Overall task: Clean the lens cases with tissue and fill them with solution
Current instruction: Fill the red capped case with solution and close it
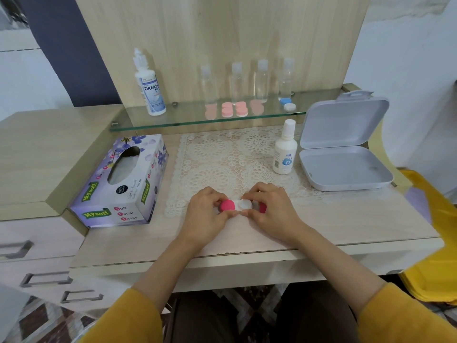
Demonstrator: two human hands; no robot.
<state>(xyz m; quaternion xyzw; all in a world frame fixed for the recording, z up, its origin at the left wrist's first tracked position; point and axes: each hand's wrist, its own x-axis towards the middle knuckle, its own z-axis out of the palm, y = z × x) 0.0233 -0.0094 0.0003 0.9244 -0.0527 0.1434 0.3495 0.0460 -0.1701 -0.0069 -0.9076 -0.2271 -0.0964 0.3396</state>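
Lens case (244, 204) shows a white body and pink cap (227, 205).

Prob. a home dressing table (346, 219): glass shelf (188, 120), lace mat (217, 154), tissue box (138, 194), drawers (37, 243).

Light is bright, even and diffuse, with only faint shadows beside the tissue box (118, 184). The glass shelf (185, 118) dimly mirrors the bottles (261, 80), which look soft. Wide-angle distortion bends the desk (346, 219) edges, and the corners smear.
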